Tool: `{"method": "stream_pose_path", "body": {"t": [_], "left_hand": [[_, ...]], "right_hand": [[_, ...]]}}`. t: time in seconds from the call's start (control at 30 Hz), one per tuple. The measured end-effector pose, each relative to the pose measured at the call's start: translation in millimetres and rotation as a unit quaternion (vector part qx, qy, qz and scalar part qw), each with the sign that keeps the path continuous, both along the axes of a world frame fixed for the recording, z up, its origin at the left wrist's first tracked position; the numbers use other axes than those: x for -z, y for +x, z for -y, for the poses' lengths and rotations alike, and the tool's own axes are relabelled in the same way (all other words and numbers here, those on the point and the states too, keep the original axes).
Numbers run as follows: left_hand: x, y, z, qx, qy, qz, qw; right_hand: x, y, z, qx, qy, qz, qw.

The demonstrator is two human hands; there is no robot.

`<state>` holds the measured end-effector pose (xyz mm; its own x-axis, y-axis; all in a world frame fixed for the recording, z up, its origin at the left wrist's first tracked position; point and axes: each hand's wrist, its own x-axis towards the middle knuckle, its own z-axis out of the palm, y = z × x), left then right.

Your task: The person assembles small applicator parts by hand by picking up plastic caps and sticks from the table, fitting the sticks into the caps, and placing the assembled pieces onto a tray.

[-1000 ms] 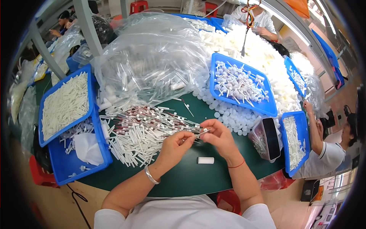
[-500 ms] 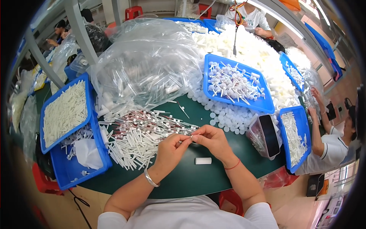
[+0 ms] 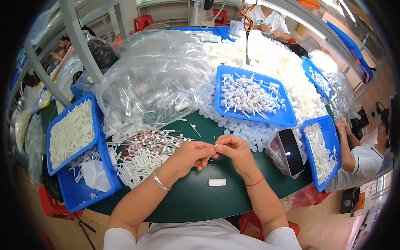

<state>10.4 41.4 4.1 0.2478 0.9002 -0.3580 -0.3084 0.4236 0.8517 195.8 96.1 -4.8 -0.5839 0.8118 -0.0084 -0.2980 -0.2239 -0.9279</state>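
Over the dark green table, my left hand (image 3: 189,158) and my right hand (image 3: 236,153) meet fingertip to fingertip. Both are closed in a pinch; whatever sits between the fingers is too small to make out. Just below them a short white cylinder (image 3: 217,182) lies on its side. Left of my hands is a heap of thin red-brown wired parts with small white ends (image 3: 156,146). Short white tubes (image 3: 129,171) are piled in front of it, partly hidden by my left forearm. A few loose thin pieces (image 3: 194,128) lie beyond my hands.
Blue trays of white parts stand at left (image 3: 71,135), upper right (image 3: 256,98) and right (image 3: 321,152). A large clear bag (image 3: 154,79) fills the far left. White balls (image 3: 239,127) and a clear tub with a black phone (image 3: 291,152) lie right. Co-workers sit around.
My hands stay pinched together, but the left hand has turned a little and its lower fingers now hang loosely below the pinch. The whole view has shifted slightly.
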Motion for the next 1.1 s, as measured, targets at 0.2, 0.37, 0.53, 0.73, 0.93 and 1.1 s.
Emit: {"method": "stream_pose_path", "body": {"t": [0.2, 0.37, 0.53, 0.73, 0.93, 1.1], "left_hand": [[31.0, 25.6, -75.8, -0.147, 0.333, -0.476, 0.801], [48.0, 53.8, -105.2, -0.172, 0.310, -0.598, 0.719], [48.1, 52.6, -97.9, -0.216, 0.326, -0.523, 0.758], [15.1, 30.2, -37.1, -0.157, 0.090, -0.032, 0.983], [14.5, 30.2, 1.9, -0.167, 0.039, 0.089, 0.981], [26.1, 18.1, 17.1, -0.209, 0.093, -0.010, 0.973]], "right_hand": [[-18.8, 22.8, -21.6, 0.151, 0.024, 0.053, 0.987], [-9.4, 28.5, -30.0, 0.138, 0.067, 0.132, 0.979], [-8.9, 22.0, -28.0, 0.133, 0.073, 0.133, 0.979], [-9.2, 18.8, -17.8, 0.094, 0.058, 0.149, 0.983], [-7.3, 12.5, -6.5, 0.020, 0.015, 0.155, 0.988], [-1.9, 2.1, -1.8, -0.063, -0.037, 0.160, 0.984]]}}
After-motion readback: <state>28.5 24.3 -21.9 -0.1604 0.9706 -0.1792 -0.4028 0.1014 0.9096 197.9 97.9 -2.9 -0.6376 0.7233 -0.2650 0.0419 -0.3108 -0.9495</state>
